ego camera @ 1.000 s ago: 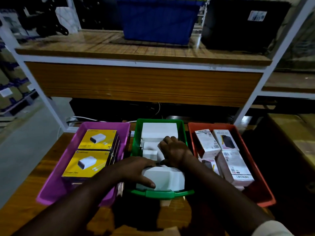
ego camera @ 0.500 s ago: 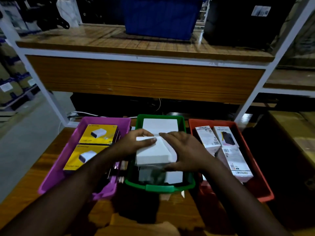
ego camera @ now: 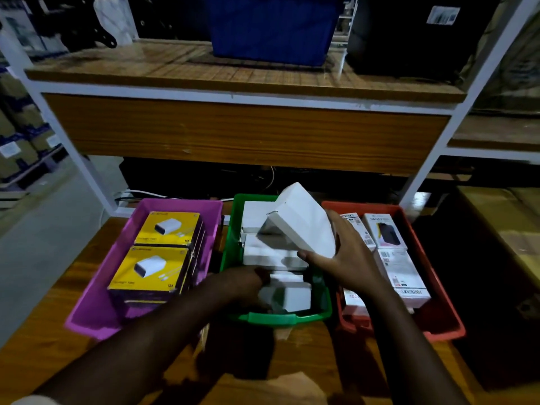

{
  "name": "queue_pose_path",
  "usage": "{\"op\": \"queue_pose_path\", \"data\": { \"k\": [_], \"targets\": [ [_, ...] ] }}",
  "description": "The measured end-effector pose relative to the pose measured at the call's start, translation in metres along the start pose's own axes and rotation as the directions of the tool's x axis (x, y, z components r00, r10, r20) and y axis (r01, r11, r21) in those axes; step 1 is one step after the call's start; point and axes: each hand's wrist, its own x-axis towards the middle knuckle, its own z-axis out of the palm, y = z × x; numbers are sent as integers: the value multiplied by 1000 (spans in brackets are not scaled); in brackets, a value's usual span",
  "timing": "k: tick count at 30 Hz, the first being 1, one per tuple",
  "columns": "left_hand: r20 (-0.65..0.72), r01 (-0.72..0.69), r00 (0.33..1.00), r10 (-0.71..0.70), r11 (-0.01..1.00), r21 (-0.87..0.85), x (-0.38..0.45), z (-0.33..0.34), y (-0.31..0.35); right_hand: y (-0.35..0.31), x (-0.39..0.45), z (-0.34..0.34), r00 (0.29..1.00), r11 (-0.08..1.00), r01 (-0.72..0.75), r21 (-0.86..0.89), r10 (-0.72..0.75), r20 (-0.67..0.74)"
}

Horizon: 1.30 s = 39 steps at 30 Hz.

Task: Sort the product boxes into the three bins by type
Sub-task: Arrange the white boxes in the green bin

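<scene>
I see right hand [ego camera: 349, 258] gripping tilted plain white cardboard box [ego camera: 304, 222] over green plastic bin [ego camera: 280, 318]; left hand [ego camera: 248, 283], at its 7 o'clock, reaching inside bin, grip unclear.

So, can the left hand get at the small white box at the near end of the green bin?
Probably yes: the left hand is already inside the green bin beside that small white box, nothing lying on it.

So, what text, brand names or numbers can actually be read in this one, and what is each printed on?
"HALLEY": top of the box with a dark product picture at the back of the red bin.
"1M": lower right corner of the near yellow box and of the far yellow box in the purple bin.
Other print on the red bin's boxes, their barcodes, and the label on the black shelf crate: too blurred.
White boxes in the green bin: none visible.
</scene>
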Motion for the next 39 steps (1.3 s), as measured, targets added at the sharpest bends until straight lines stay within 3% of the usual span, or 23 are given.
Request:
{"op": "queue_pose_path", "data": {
  "k": [3, 11, 13, 16, 18, 20, 26, 30, 34, 39],
  "targets": [
    [-72, -28, 997, 30, 999, 34, 3, 8, 0, 1, -6, 2, 1000, 997, -28, 75, 28, -2],
    [-63, -16, 998, -5, 948, -318, -10, -32, -5, 1, -18, -2, 996, 936, -71, 344, 88, -34],
    [-113, 5, 993, -34, 968, -252, -15, -44, -4, 2, -19, 1, 993, 922, -76, 381, 103, -50],
    [-299, 1, 954, 7, 1000, 27, -19, -42, 5, 3, -19, 7, 991, 907, -74, 415, 114, -73],
    [-356, -37, 933, 50, 998, 44, -16, -27, 7, 3, -19, 10, 991, 903, -78, 422, 115, -65],
    [-346, -99, 936, 70, 993, -67, -7, -15, 1, 4, -20, 12, 993, 906, -83, 415, 111, -43],
    [-172, -64, 984, 49, 994, -86, 19, -19, -13, 10, -21, 13, 991, 908, -111, 404, 133, -27],
    [-201, -37, 980, 9, 990, -138, 17, -26, -9, 5, -24, 15, 992, 908, -111, 405, 124, -7],
    [-353, -46, 935, 36, 999, -20, 5, -23, -5, 4, -24, 15, 991, 886, -110, 451, 131, -16],
    [-290, -40, 953, 82, 988, 147, 1, -5, 2, 1, -22, 17, 987, 829, -128, 545, 160, -11]
  ]
}}
